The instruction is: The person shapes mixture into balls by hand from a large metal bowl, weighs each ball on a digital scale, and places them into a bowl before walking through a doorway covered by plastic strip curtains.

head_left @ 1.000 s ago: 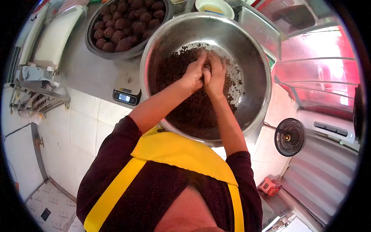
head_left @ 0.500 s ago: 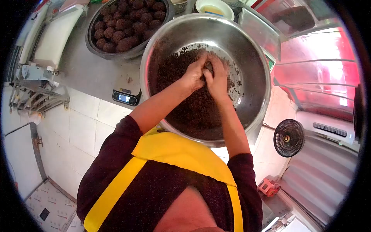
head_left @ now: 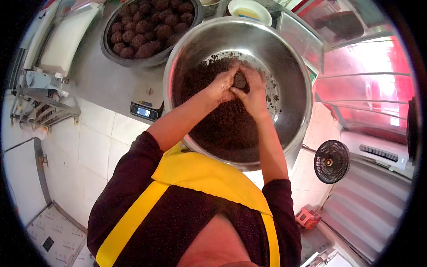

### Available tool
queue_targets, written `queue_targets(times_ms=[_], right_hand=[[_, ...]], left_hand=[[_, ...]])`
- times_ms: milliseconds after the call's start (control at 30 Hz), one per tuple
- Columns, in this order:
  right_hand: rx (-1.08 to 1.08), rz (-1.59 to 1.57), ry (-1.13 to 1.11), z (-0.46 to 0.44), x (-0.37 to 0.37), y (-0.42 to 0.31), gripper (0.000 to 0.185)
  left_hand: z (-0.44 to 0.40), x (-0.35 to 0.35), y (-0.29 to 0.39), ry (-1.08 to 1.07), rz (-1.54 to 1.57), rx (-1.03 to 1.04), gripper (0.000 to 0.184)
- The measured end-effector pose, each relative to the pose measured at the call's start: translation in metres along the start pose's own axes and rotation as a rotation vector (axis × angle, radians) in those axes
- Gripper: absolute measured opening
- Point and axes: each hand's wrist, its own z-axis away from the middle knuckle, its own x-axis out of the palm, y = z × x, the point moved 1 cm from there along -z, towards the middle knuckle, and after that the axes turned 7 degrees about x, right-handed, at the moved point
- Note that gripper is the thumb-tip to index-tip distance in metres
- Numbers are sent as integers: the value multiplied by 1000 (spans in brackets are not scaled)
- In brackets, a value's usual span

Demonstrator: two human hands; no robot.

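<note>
A large steel bowl (head_left: 289, 75) holds dark brown crumbs (head_left: 227, 129), with some scattered up its far and right sides. Over the crumbs, my left hand (head_left: 223, 84) and my right hand (head_left: 255, 91) meet around a dark brown ball (head_left: 239, 80). The fingers of both hands curve round it, and its top shows between them. Crumbs stick to my fingers. At the upper left, a dark tub (head_left: 105, 44) is heaped with several dark, rough balls (head_left: 144, 26).
A digital scale (head_left: 144, 111) lies left of the bowl on the metal table (head_left: 95, 80). Behind the bowl is a white dish (head_left: 268, 17). A black fan (head_left: 331, 161) stands at the right, near a pink-and-white object (head_left: 308, 218).
My hands have parted slightly around the ball, so more of it shows. My right wrist has turned and shifted a little to the right.
</note>
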Motion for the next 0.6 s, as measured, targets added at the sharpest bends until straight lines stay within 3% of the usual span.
queue_targets(times_ms=[100,200,300,400,433,533,600], right_hand=[[36,-24,-25,-2,-10,-3,71],[280,-444,24,-2,-13,-4,70],[192,-427,18,0,-12,0,69],[95,-162,27,1,-18,0,66],[144,-245,25,3,-18,1,66],[285,-604,57,6,-11,10,63],[387,-993,116,11,-2,20,58]], left_hand=[[7,4,7,-58,-218,139,48],[7,-1,13,-124,81,12,46],[13,-2,9,-147,18,-17,46],[14,3,11,-171,-151,131,45],[14,4,10,-189,-209,185,45],[24,12,28,-193,-31,18,45],[10,-4,34,-153,-688,175,48]])
